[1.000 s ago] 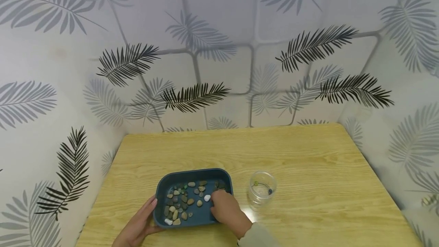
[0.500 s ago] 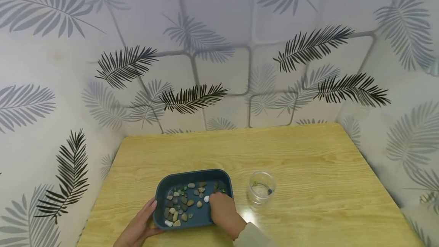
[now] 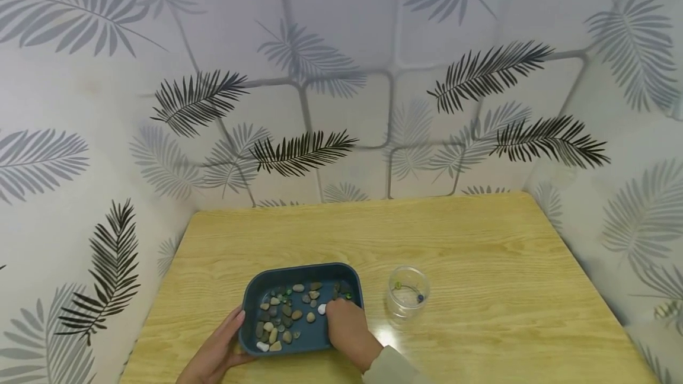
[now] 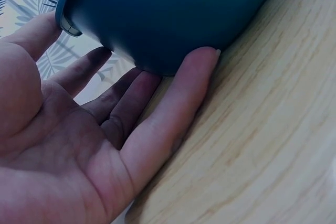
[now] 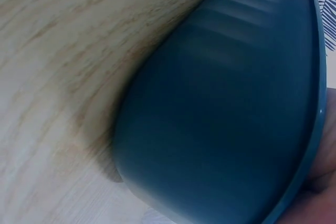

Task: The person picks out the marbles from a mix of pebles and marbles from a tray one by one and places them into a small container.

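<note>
Leftmost, a pale wall (image 3: 48,212) printed with grey and black leaves, running across the whole upper frame and down both edges. Next, a light wood table (image 3: 507,259), lower half. Lower left of centre, one left hand (image 3: 216,342), fingers extended and spread, tips touching the outside of the tray around its near left corner; in the left wrist view, one fingertip meets the tray low down, near the tabletop. Bottom centre, one dark blue tray (image 3: 312,336), rounded corners, standing on the table. Inside it, many pebbles (image 3: 286,310), brown, grey and tan, mostly towards the left, including one white pebble (image 3: 262,346) in the near left corner. Farther right in the tray, a second white stone (image 3: 322,309), just beside the right hand (image 3: 347,325). That hand reaches over the near rim, fingers down in the tray; its fingertips are hidden, so whether they grip anything cannot be told. Beneath, a pale sleeve (image 3: 395,366). Last, right of the tray and apart from it, one clear cup (image 3: 404,313) containing a yellow-green bead (image 3: 397,285) and a dark blue bead (image 3: 420,298).
</note>
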Demonstrator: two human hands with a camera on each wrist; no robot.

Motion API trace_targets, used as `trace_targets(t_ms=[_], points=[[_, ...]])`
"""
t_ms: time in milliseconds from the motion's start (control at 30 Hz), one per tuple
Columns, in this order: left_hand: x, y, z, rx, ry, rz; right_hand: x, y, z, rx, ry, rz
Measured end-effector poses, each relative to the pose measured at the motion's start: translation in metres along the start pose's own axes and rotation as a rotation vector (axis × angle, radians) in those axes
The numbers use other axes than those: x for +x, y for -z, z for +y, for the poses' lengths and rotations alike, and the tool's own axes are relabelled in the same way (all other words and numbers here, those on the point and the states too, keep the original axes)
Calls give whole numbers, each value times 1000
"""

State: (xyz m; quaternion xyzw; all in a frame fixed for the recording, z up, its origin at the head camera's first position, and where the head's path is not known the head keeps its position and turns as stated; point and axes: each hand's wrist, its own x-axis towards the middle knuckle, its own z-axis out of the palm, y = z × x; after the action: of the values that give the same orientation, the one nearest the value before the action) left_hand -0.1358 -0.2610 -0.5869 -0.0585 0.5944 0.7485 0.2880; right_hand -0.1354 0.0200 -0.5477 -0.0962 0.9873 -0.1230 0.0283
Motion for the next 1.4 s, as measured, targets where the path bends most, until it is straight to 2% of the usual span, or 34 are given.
trace_targets(t_ms=[300,467,700,900,1100,1200,1400], points=[[-1,-1,0,21,-8,-20,4,-2,-1,85,-88,-90],[0,-2,0,25,0,-2,5,-4,0,114,-93,-65],[0,0,2,22,-11,-10,4,0,5,172,-23,-21],[0,0,2,11,-6,-10,2,6,10,274,57,25],[0,1,1,6,-2,-16,1,9,14,388,93,-21],[1,2,0,6,-2,-19,0,12,17,446,84,-56],[2,3,-2,3,0,-29,-5,23,23,535,82,-54]])
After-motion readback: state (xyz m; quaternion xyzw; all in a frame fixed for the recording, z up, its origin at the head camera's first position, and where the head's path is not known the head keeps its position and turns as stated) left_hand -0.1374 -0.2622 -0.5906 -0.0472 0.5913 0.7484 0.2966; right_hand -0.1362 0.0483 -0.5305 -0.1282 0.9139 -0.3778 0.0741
